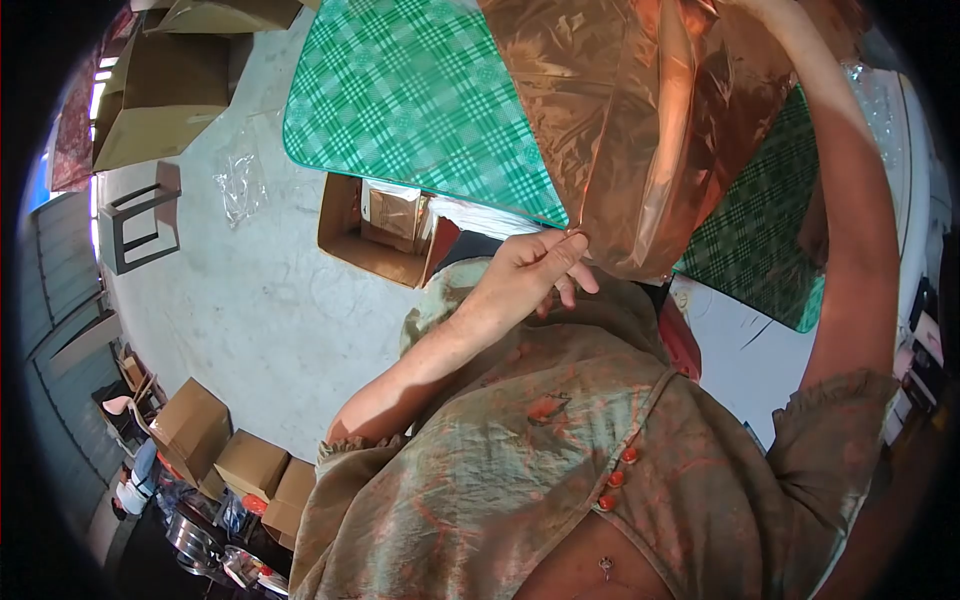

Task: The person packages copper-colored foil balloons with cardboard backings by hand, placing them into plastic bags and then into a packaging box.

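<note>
A large, shiny copper-coloured plastic sheet or bag [640, 130] hangs over the green checked tabletop [420, 100], its lower edge near my body. My left hand [545, 268] pinches the lower left corner of this plastic between thumb and forefinger, the other fingers loosely curled. My right arm reaches up along the right side of the plastic. Only the base of my right hand [755, 8] shows at the top edge of the view, and its fingers are hidden.
An open cardboard box [340, 235] with packets stands below the table's left edge. On the floor lie clear plastic [240, 188] and a grey frame-like stool [140, 220]. More cartons [190, 425] stand at lower left, near a person [135, 488]. Large open boxes [165, 95] are at upper left.
</note>
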`<act>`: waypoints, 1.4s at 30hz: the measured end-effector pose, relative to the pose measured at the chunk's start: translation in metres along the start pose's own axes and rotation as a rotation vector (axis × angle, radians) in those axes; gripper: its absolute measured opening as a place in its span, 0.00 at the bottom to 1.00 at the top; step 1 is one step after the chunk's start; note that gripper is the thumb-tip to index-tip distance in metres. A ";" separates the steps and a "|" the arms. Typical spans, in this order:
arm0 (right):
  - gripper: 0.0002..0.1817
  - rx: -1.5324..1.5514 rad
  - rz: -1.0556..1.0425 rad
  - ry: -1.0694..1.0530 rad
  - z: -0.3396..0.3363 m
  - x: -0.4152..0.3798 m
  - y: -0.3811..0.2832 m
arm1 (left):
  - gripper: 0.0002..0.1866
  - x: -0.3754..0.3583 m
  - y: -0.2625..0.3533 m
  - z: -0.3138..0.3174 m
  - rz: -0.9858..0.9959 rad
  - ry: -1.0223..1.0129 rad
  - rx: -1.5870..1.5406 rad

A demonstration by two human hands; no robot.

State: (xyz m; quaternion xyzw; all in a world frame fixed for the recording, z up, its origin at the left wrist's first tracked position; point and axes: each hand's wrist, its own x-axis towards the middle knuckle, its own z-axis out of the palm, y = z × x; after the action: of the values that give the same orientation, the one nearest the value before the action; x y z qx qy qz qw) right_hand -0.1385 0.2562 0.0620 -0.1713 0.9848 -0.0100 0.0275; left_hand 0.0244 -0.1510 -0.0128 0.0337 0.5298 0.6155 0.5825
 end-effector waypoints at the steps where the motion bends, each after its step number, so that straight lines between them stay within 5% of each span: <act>1: 0.12 -0.001 0.008 -0.015 -0.001 0.001 0.000 | 0.22 0.000 0.000 0.000 0.007 -0.002 0.027; 9: 0.13 -0.014 0.066 -0.035 -0.005 0.005 -0.006 | 0.17 0.000 -0.002 -0.002 0.041 -0.008 0.119; 25: 0.12 0.070 0.111 0.004 0.005 0.008 -0.002 | 0.25 -0.007 0.006 0.000 0.032 0.075 0.194; 29: 0.09 0.120 0.130 0.025 0.002 0.006 -0.008 | 0.09 -0.024 0.016 0.002 0.423 0.470 0.861; 32: 0.08 0.091 0.134 0.029 0.003 0.008 -0.010 | 0.06 -0.025 0.029 -0.005 0.838 0.610 1.133; 33: 0.07 -0.012 0.146 0.026 0.013 0.009 -0.006 | 0.12 -0.028 0.036 -0.006 0.782 0.541 1.229; 36: 0.07 -0.053 0.153 0.087 0.028 0.010 0.002 | 0.17 -0.001 0.055 0.005 1.065 0.534 1.290; 42: 0.07 -0.109 0.156 0.045 0.020 0.013 -0.005 | 0.36 0.036 0.048 0.009 0.920 0.289 1.570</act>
State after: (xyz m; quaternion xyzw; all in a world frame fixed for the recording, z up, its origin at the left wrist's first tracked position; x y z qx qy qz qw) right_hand -0.1479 0.2473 0.0414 -0.0950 0.9946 0.0418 -0.0035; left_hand -0.0137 -0.1068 0.0038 0.5496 0.7973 0.2487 0.0186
